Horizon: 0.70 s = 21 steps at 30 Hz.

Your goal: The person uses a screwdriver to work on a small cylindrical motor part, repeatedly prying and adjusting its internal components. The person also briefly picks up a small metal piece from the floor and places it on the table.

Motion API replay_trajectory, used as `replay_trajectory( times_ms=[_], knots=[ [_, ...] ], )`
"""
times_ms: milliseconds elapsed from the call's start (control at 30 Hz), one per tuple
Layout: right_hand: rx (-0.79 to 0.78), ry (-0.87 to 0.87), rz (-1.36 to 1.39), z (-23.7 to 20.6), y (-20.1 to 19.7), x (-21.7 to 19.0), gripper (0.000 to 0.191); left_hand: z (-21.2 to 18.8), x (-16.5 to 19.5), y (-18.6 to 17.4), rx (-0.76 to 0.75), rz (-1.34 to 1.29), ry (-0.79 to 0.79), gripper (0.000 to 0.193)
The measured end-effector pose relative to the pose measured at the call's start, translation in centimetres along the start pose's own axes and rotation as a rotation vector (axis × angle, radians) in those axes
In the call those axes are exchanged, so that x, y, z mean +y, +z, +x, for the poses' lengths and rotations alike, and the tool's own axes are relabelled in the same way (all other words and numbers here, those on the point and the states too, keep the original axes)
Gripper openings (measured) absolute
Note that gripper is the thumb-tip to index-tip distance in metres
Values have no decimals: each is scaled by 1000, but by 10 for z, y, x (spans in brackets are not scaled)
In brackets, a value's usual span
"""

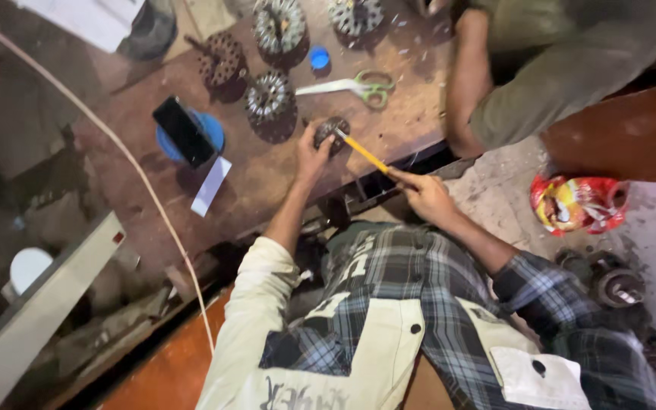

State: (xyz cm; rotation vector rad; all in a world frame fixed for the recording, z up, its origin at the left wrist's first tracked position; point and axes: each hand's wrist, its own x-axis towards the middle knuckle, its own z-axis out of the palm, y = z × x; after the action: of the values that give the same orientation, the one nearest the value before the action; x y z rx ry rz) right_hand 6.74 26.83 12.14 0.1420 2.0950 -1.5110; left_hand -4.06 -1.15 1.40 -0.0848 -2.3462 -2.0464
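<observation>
The left hand [311,156] pins a small round metal part [332,133] on the table [267,178], steadying it; the right hand [428,196], at four o'clock, grips a yellow-handled tool [364,156] whose tip meets it.

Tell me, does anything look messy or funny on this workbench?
Yes. Pale scraps and shavings are scattered over the brown bench near the green-handled scissors. A dark phone lies tilted across a blue round lid, overhanging it.
</observation>
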Motion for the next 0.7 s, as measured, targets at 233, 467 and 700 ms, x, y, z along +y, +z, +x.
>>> replay_trajectory(
  times_ms=[233, 467, 700],
  knots=[
    [100, -283, -335, -15, 1, -15, 67, -10, 7, 1, 109, 125, 24, 39],
    [99, -179, -531, -17, -2, -36, 72, -5, 12, 2, 87, 63, -27, 34],
    [113, -98, -499, -12, -18, -60, 46, -4, 11, 3, 84, 75, -57, 33]
  ],
)
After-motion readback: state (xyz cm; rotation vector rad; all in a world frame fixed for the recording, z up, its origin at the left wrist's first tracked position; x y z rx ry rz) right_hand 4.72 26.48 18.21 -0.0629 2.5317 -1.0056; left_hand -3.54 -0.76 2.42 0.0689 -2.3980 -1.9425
